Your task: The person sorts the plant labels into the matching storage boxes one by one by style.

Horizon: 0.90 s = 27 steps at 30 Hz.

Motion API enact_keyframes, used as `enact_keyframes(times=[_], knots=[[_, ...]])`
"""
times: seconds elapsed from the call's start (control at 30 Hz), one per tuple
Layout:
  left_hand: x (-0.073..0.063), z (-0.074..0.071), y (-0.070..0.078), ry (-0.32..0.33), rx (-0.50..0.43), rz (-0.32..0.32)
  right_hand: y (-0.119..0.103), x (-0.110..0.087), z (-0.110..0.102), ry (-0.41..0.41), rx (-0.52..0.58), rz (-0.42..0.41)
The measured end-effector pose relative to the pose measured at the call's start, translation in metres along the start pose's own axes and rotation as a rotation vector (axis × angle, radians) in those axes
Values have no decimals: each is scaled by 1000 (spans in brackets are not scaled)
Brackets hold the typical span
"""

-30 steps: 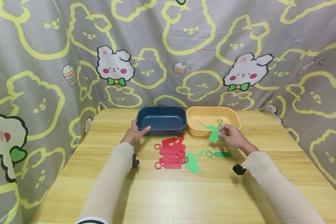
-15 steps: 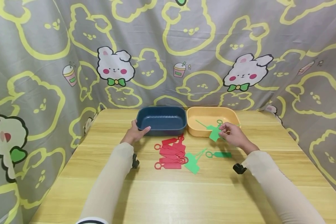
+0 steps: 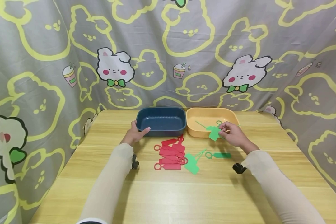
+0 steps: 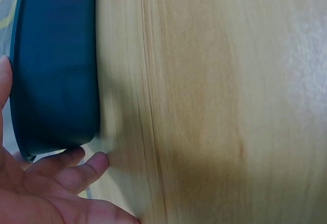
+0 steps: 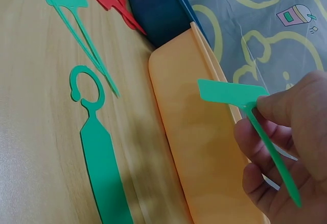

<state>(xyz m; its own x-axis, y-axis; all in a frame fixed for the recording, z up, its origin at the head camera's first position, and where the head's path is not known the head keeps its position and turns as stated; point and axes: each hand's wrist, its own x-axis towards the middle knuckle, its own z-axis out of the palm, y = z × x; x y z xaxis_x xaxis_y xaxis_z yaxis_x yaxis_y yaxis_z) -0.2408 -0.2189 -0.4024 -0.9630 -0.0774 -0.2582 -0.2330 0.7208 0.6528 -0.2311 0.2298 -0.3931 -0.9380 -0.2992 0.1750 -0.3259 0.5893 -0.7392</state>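
My right hand (image 3: 232, 134) pinches a green T-shaped plant label (image 5: 230, 92) between thumb and fingers, over the front rim of the yellow bin (image 3: 194, 131). Its stem slants down past the fingers in the right wrist view. Behind it, a thin green stem (image 3: 200, 124) and a green ring (image 3: 219, 122) show inside the bin. At the left end of the dark blue bin (image 3: 165, 133), my left hand (image 3: 133, 134) rests with its thumb across the rim and its fingers spread against the outer wall.
Several red tags (image 3: 170, 151) lie in a pile before the blue bin. Beside them are green T-shaped labels (image 3: 191, 164) and a green ring-ended tag (image 3: 221, 155). A patterned curtain (image 3: 156, 87) hangs behind the wooden table (image 3: 168, 199).
Very little differs. The label in my right hand has risen slightly and tilted a bit, while my left hand stays at the blue bin.
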Motion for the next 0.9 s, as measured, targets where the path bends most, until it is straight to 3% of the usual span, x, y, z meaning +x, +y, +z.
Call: enact_keyframes(times=[0.57, 0.9], knots=[[-1, 2, -1, 2, -4, 1, -4, 1, -6, 11, -24, 26], [-1, 1, 0, 4, -11, 2, -4, 3, -10, 5, 38, 52]])
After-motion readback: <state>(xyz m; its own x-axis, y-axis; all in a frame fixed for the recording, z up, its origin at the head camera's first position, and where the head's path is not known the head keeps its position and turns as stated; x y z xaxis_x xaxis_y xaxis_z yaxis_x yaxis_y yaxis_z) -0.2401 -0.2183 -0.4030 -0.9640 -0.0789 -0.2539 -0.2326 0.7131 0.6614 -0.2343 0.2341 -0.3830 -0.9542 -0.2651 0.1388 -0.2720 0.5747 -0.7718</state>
